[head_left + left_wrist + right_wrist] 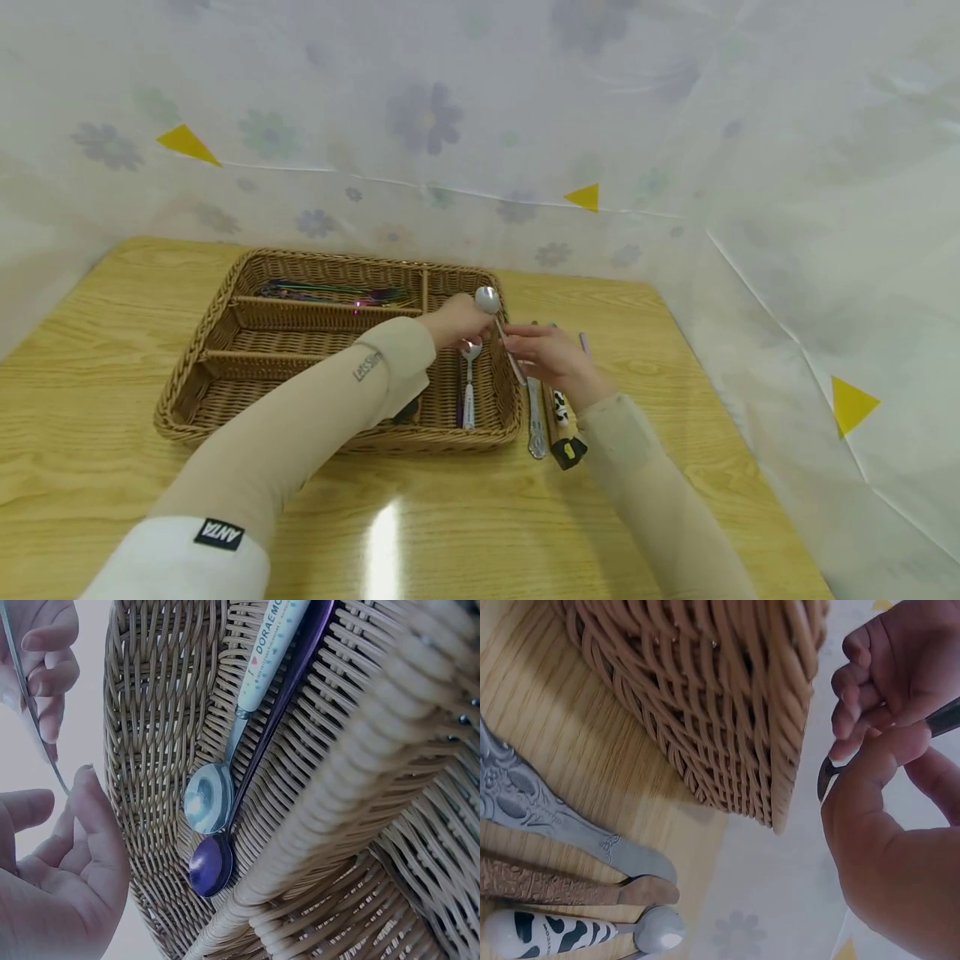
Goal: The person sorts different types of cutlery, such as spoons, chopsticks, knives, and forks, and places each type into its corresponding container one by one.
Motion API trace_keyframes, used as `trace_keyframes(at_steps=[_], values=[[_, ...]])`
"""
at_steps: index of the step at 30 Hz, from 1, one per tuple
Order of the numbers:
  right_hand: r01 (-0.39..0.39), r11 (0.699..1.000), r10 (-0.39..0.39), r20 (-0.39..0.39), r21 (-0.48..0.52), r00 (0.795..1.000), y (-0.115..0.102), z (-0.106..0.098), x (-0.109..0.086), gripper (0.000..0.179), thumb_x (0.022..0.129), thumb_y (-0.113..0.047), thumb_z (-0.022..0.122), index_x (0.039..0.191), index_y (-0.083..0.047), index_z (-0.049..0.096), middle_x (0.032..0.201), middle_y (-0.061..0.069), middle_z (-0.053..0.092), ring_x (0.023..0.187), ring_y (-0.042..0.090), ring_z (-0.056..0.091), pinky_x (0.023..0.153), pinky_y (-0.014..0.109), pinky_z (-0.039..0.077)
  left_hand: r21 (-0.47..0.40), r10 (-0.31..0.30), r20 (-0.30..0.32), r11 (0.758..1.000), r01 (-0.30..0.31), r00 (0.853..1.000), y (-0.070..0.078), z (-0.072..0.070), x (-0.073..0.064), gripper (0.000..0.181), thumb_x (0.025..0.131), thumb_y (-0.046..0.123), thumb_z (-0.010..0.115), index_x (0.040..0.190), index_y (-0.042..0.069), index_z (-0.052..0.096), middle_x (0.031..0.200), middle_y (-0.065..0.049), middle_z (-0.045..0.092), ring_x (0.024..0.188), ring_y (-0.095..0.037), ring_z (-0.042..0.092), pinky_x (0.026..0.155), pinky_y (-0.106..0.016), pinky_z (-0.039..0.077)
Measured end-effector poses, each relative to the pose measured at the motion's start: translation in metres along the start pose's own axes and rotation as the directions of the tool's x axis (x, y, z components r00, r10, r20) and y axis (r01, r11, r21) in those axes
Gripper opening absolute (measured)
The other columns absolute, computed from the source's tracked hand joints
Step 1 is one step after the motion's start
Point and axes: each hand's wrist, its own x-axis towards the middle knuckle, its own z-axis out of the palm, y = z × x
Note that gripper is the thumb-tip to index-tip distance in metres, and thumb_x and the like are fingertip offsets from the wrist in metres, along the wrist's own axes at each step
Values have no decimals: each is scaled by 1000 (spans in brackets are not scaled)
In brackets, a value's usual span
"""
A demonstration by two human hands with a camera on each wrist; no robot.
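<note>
Over the right edge of the wicker basket [513,417], both hands are on one metal spoon [487,300], its bowl up and its handle slanting down to the right. My left hand [459,321] pinches it near the bowl; in the left wrist view, thumb and finger of the left hand [52,877] meet at its thin edge. My right hand [551,358] holds the handle between thumb and fingers. Below, in the basket's right compartment, lie a white-handled spoon [210,796] with lettering and a purple spoon [212,864], side by side.
Shiny multicoloured cutlery [337,292] lies in the back left compartment. Right of the basket, on the wooden table [450,517], are an ornate silver-handled piece [536,425], a brown-handled piece [555,881] and a cow-patterned spoon [562,934]. A floral curtain [450,125] stands behind.
</note>
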Motion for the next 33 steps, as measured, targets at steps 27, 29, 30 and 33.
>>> trace_keyframes(at_steps=[27,29,30,33], values=[[51,998,-49,37,-32,998,-4,5,-1,41,99,-18,45,134,3,42,94,-1,61,75,6,59,66,22,50,179,20,-35,984,-14,999,-92,-3,131,20,82,9,48,74,4,66,62,-6,66,49,-14,60,48,-28,50],[54,998,-53,37,-29,998,-4,5,-2,40,99,-19,45,132,3,43,91,-2,60,74,6,59,66,22,49,265,33,-5,964,-30,999,-88,-3,119,19,83,9,50,79,4,67,70,-8,67,54,-17,60,52,-30,50],[56,998,-55,38,-31,998,-4,5,-2,41,99,-19,45,133,4,42,91,-3,60,74,6,58,66,22,49,320,38,12,947,-40,999,-86,-3,116,18,82,8,50,81,3,67,73,-9,67,57,-19,59,54,-31,49],[57,998,-56,29,-26,998,-5,3,-2,44,99,-19,46,134,5,40,92,-1,60,73,5,58,65,21,49,468,68,50,880,-83,996,-89,-1,114,15,83,11,53,85,5,66,78,-8,63,59,-18,53,55,-31,46]])
